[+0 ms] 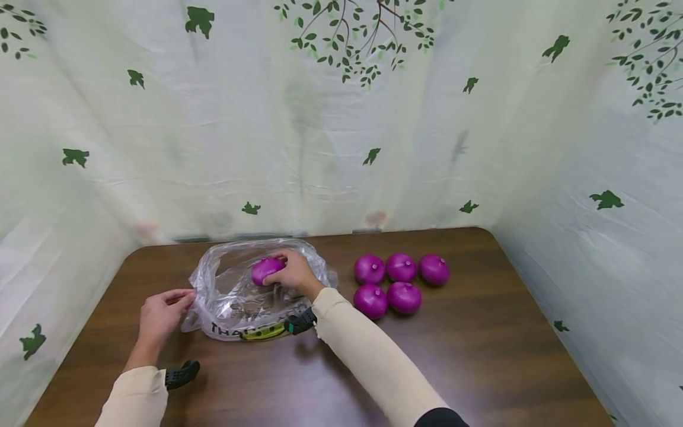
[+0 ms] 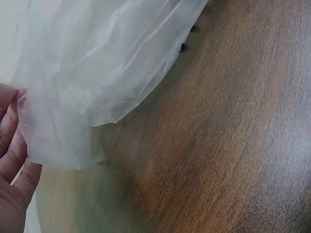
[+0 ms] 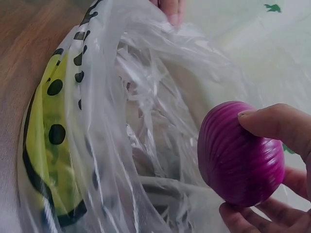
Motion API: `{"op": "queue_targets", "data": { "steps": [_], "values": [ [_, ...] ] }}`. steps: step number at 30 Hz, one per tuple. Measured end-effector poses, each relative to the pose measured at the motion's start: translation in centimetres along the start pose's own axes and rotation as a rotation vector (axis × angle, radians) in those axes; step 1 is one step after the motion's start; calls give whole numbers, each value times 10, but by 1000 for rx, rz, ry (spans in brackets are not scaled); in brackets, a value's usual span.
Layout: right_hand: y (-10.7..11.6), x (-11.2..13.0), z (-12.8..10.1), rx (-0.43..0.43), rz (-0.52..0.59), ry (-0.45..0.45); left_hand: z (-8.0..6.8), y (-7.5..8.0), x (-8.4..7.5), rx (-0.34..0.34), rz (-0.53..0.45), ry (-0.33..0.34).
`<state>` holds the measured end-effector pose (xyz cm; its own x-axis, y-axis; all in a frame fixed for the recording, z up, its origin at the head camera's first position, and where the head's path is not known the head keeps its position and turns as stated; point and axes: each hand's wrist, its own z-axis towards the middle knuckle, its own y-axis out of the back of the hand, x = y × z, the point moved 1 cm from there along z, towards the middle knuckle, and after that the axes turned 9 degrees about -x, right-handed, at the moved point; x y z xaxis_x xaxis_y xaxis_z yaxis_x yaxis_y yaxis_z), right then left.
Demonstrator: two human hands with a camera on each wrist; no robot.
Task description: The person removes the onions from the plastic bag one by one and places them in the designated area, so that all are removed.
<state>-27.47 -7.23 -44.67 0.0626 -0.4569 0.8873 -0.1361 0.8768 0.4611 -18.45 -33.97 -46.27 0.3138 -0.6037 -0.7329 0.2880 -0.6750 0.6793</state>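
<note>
So the clear plastic bag (image 1: 251, 296) sits on the dark wood table (image 1: 480, 356), and everything else is easiest to place from it. The right hand (image 1: 290, 274) is reaching into the bag's open mouth, fingers and thumb curled around a purple onion (image 1: 265, 269); the wrist view shows the thumb on top and fingers underneath, with the onion just over the crinkled inside of the bag. The left hand (image 1: 160, 314) is at the bag's left edge, fingertips pinching the thin plastic. Just right of the bag, five more onions (image 1: 400, 283) sit in a tight cluster, three behind and two in front, and the right forearm crosses the space between the bag and them. Behind the bag hangs a pale curtain (image 1: 341, 130) with green leaf prints. The bag's near side has black lettering and a yellow smiley print (image 3: 46, 150).
</note>
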Motion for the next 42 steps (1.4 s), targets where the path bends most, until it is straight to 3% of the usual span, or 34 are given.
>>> {"op": "queue_targets", "data": {
  "steps": [5,17,24,31,42],
  "values": [
    [8,1,-6,17,43,-28,1,-1,2,1,-3,6],
    [38,-6,-15,57,89,19,2,-9,-4,7,-30,3],
    [52,-4,-20,85,146,47,2,-5,-2,7,-11,-2],
    [71,-5,-20,109,129,73,3,-4,-1,7,-6,-25],
    [96,-14,-24,114,133,135,3,-6,2,0,-3,-4]
  ]
}}
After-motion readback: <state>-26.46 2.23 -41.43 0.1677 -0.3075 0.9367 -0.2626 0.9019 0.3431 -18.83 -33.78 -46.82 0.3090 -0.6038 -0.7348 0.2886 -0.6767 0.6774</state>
